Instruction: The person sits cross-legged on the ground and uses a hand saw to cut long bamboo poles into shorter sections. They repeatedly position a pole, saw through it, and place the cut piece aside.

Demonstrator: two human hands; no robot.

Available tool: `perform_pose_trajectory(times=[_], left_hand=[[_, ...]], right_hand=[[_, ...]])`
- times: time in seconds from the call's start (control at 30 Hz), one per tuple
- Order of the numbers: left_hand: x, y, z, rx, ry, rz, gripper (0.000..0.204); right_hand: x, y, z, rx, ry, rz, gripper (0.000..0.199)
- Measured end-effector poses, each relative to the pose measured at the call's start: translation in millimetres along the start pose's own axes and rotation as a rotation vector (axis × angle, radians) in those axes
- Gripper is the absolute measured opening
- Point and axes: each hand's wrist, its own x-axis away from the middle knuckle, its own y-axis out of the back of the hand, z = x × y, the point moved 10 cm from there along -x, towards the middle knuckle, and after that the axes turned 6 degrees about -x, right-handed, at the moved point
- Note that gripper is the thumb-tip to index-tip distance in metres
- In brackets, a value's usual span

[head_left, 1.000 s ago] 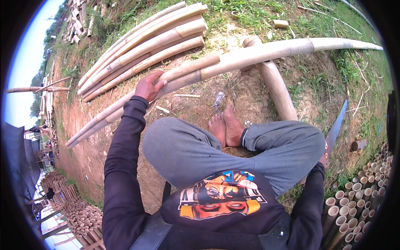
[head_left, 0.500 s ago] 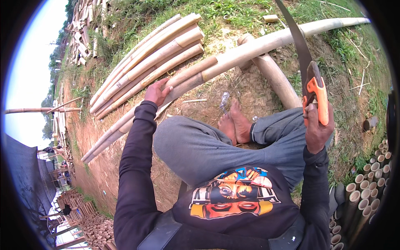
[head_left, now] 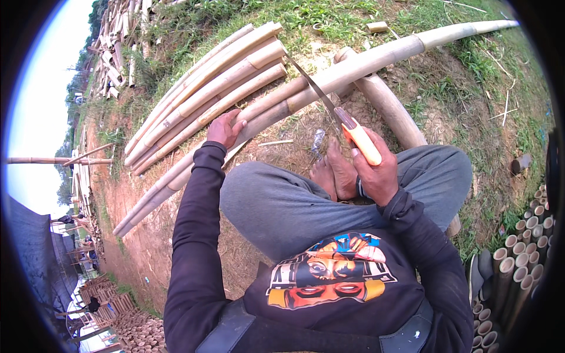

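My right hand (head_left: 378, 170) grips the orange handle of a handsaw (head_left: 364, 144). The saw's dark blade slants up and left, crossing the long bamboo pole (head_left: 365, 66) close to the cut end of a shorter bamboo pole (head_left: 273, 97). Whether the teeth touch the bamboo I cannot tell. The two poles lie side by side, running from lower left toward upper right. My left hand (head_left: 225, 128) is wrapped over both of them, left of the blade, with its thumb on the near side.
Several cut bamboo poles (head_left: 206, 97) lie in a row beyond my left hand. A thick bamboo log (head_left: 391, 109) props the long pole from below. My crossed legs (head_left: 282, 200) and bare feet (head_left: 335, 170) are just below the blade. Upright bamboo tubes (head_left: 521, 265) stand at the right.
My right hand has brought the saw left and lower, from upright at the right to across the long pole beside the shorter pole's end. My left hand stays on the poles.
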Motion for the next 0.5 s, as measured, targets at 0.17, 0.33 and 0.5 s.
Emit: perform_pose_trajectory(times=[0.17, 0.33, 0.5], left_hand=[[0.9, 1.8, -3.6, 0.002, -0.001, 0.011, 0.052], [3.2, 5.1, -6.1, 0.032, 0.016, 0.006, 0.052], [2.3, 1.7, -3.0, 0.022, 0.049, 0.030, 0.055]], right_hand=[[-1.3, -5.4, 2.0, -0.010, -0.008, 0.001, 0.045], [-0.8, -7.1, 0.0, 0.041, -0.018, 0.006, 0.045], [-13.2, -14.9, -18.4, -0.004, -0.019, -0.001, 0.046]])
